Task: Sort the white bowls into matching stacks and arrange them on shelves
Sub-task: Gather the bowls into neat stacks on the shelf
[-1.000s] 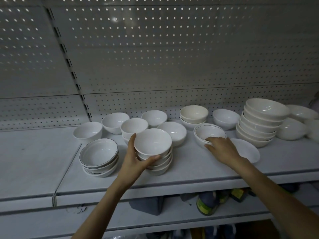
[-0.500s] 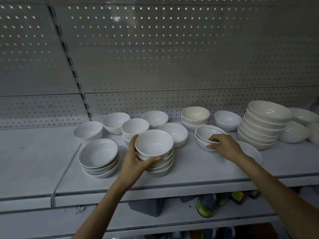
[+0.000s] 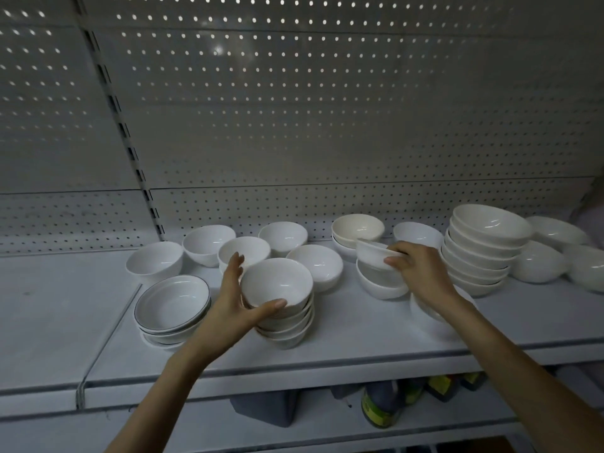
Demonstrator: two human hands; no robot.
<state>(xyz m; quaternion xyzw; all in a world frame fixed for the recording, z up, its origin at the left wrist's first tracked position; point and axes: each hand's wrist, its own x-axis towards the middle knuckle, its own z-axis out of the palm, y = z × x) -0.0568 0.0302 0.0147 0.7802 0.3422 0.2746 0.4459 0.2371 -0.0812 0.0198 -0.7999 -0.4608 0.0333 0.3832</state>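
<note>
Head view: left hand (image 3: 233, 308), thumb curled, cups the stack of small white ceramic bowls (image 3: 284, 322) at the front of the pale metal shelf (image 3: 343, 341); right hand (image 3: 421, 273) pinches the rim of a tilted white bowl (image 3: 374, 256) above 1 matching bowl (image 3: 379, 284).

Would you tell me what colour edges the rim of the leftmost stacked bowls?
A thin dark line on the rimmed bowls, head view.
</note>
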